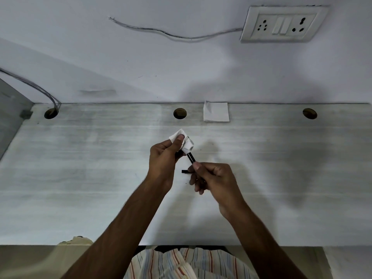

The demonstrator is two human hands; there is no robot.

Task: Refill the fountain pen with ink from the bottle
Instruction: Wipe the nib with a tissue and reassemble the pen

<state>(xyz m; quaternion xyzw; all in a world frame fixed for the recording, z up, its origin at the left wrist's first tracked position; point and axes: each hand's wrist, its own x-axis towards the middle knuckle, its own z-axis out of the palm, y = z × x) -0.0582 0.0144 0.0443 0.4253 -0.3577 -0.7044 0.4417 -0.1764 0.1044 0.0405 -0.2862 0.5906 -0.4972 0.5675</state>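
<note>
While both hands are working above the desk (80,178), these lines apply:

Writing: no brand, label or lettering is showing legibly anywhere in view.

Pen: one black fountain pen (191,158) is being held in the air over the middle of the desk, slanting from upper left to lower right.

Left hand: the left hand (164,156) is pinching a crumpled white tissue (186,142) around the pen's upper end, thumb on top; the tip is hidden inside it.

Right hand: the right hand (211,178) is curling closed around the pen's lower end.

Loose part: one short black piece (185,171) is lying flat on the desk, partly behind the right fingers; what it is cannot be told.

Tissues: one folded white stack (216,112) is resting at the desk's back edge against the wall.

Holes: three round cable holes (179,113) are lining the back of the desk.

Wall: one switch plate (281,24) is carrying two sockets and two switches.

Ink bottle: not visible.
</note>
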